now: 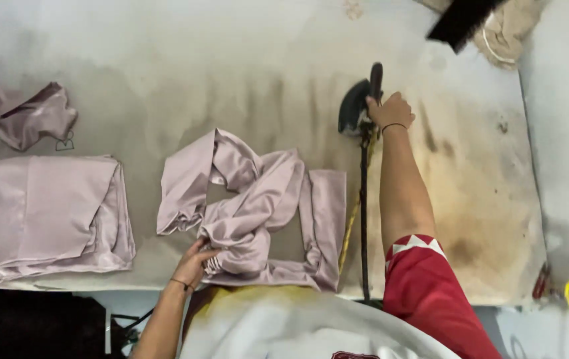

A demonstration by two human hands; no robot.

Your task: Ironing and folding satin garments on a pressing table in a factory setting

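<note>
Two bare hands are working over a stained ironing table [470, 219] here. Nearest the camera, the left hand [193, 264] is pinching the bunched lower edge of a crumpled mauve satin garment [258, 206], fingers closed on a fold, so the cloth is spreading up and to the right from that grip. Just right of the garment a dark cord [364, 226] is running up the table. Further out, the right hand [391, 111] is wrapping shut around the handle of a black iron [357, 106], which is sitting just beyond the garment's upper right corner, not touching it. Off to the left, a folded stack of the same fabric [38, 213] is lying flat, with another crumpled piece [35, 119] behind it.
</note>
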